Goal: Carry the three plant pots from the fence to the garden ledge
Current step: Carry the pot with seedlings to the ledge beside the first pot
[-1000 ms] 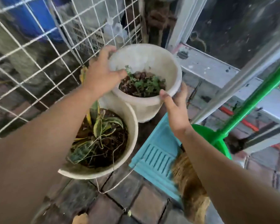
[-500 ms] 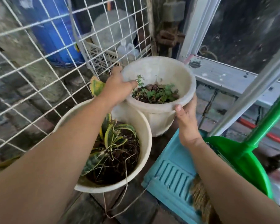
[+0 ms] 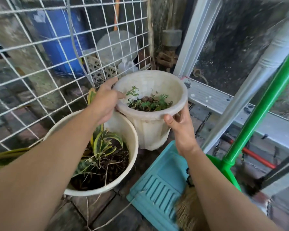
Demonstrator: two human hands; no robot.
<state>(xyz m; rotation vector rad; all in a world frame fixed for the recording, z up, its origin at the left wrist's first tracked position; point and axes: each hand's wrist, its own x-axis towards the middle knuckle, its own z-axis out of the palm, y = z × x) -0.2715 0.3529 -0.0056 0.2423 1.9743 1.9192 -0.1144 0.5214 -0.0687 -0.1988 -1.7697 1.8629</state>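
The small white pot [image 3: 148, 114] stands upright, mouth up, beside the wire fence [image 3: 57, 64]. Left hand [image 3: 105, 104] and right hand [image 3: 182, 129] clamp its rim on opposite sides, arms extended.

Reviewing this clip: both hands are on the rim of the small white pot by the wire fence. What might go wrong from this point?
1. The left hand and right hand hold the small white pot only by its rim, so it may tilt and spill soil.
2. It sits close against the larger pot, whose striped leaves lie just under the left forearm and may get knocked.
3. The teal dustpan and green broom handle crowd the right side; swinging the pot that way could snag them.
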